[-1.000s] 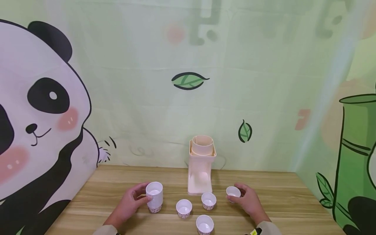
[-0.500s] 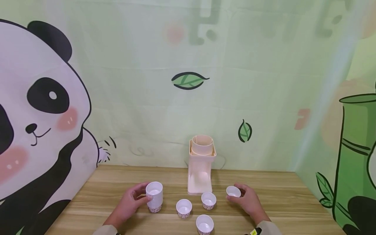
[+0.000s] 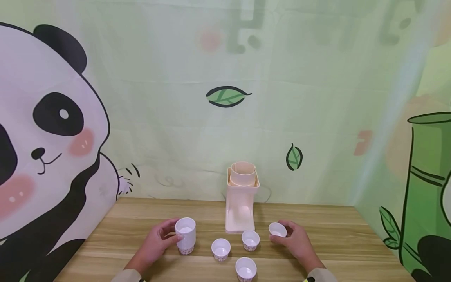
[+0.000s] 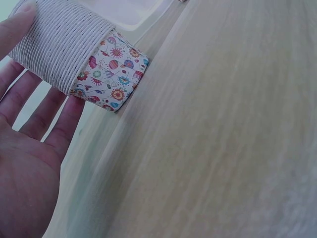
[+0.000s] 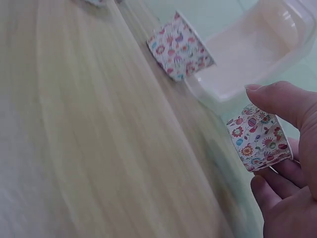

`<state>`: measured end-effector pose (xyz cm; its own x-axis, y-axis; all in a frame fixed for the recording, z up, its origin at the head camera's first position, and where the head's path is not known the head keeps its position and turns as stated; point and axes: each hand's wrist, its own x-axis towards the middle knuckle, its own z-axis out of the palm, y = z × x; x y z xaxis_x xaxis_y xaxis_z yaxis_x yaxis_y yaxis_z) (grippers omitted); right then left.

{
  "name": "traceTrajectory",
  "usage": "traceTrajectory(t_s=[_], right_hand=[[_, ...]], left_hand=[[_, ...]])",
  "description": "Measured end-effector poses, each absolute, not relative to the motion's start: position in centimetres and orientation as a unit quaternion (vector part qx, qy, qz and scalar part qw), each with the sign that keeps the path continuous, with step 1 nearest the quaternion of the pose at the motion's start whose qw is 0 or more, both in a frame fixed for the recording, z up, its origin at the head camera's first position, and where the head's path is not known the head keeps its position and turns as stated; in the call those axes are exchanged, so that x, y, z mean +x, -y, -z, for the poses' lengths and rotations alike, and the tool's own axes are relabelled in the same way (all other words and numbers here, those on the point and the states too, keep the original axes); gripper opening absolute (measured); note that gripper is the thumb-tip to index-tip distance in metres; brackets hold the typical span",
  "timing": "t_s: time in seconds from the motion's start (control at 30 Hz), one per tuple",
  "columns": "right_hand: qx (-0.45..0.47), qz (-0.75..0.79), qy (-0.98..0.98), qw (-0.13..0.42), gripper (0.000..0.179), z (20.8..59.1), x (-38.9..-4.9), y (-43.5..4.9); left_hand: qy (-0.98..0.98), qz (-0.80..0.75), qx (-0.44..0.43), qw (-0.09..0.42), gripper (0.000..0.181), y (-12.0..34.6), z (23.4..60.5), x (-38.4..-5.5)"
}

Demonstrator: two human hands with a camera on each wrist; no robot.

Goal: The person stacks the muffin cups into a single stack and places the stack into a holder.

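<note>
My left hand (image 3: 160, 239) grips a tall nested stack of white paper baking cups (image 3: 186, 237), thumb in front and fingers behind. In the left wrist view the stacked rims form a ribbed white wall, and the lowest cup (image 4: 111, 72) shows a colourful flower print. On the right, my right hand (image 3: 297, 241) pinches a single paper baking cup (image 3: 277, 230) between thumb and fingers. This cup tilts in the right wrist view, its printed side (image 5: 260, 139) facing the camera. Three loose baking cups stand upright between the hands: one left (image 3: 220, 250), one behind (image 3: 250, 241), one nearer (image 3: 246, 270).
A pale pink stand (image 3: 240, 211) with a round tube (image 3: 243, 175) in its top is at the back middle of the wooden table (image 3: 148, 209). Behind the table hangs a green cloth backdrop (image 3: 169, 117) with a panda print.
My right hand has shifted slightly left with its baking cup, which now tips a little. The left hand and its stack stay in place, as do the three loose cups.
</note>
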<state>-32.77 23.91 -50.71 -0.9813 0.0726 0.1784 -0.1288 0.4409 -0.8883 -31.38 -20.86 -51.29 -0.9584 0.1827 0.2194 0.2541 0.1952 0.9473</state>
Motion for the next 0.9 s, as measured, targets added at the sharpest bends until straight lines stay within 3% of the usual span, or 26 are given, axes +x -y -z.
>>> traceTrajectory(t_s=[0.9], right_hand=[[0.066,-0.616,0.782,0.067,0.060,47.5,-29.8,-20.0]], left_hand=[[0.768,0.621,-0.152,0.042,0.054,20.7,51.2,-31.2]])
